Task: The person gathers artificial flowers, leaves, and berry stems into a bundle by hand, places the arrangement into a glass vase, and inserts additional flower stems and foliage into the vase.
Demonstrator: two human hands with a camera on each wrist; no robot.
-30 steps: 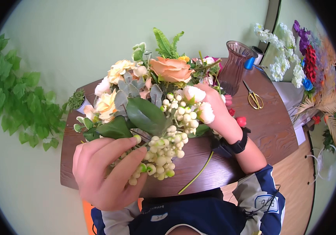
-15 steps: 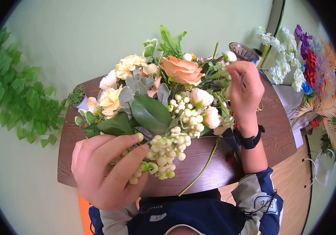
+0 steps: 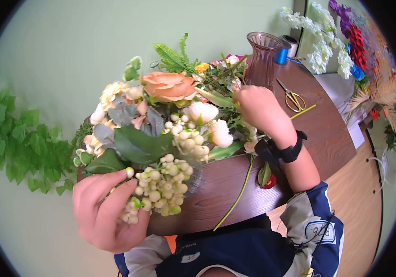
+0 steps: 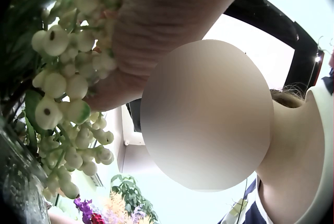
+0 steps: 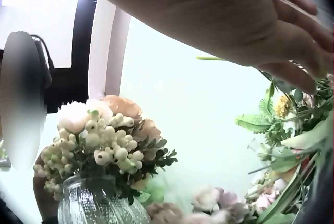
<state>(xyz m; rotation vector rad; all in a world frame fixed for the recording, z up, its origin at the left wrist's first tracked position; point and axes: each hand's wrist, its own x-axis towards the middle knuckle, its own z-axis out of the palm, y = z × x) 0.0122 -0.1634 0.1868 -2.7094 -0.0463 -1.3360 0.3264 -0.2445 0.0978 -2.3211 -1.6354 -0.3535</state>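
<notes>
A flower arrangement stands in a clear glass vase, with a peach rose, pale roses and broad dark leaves. At its near left, my left hand has fingers curled round a sprig of cream berries; the thumb presses among the berries in the left wrist view. My right hand is over loose flowers and greenery right of the arrangement. A green stem sticks out past that hand, which pinches it; the stem's grasped part is hidden.
A pink ribbed vase stands at the back of the wooden table, beside ribbon spools and gold-handled scissors. A cut stem and a dark red flower lie near the front edge.
My right hand rose away from the arrangement, then came down over the loose flowers. A green stem now shows beside its wrist. The arrangement and left hand appear farther left as the head view shifted.
</notes>
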